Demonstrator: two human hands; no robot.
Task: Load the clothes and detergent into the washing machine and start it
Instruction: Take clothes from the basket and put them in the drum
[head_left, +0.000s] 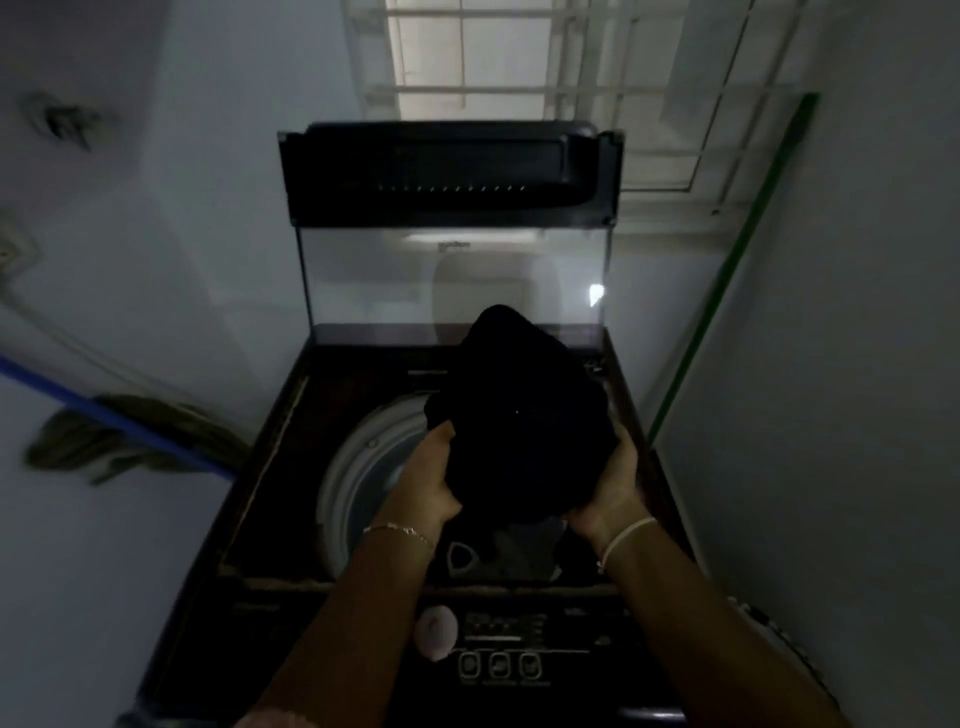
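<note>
Hands both clamped on the dark bundle of clothes (514, 415), left hand (428, 480) and right hand (613, 486) gripping its sides, poised above the washing machine (270, 467) drum. Risk: loose fabric could snag the rim and drape outside.

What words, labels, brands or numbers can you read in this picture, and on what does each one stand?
None can be read.
Control panel: rows of pale markings, too blurred to read.
Three buttons: captions beneath, too small to read.
Open glass lid: a small mark near its top, perhaps a brand, too blurred to read.
</note>
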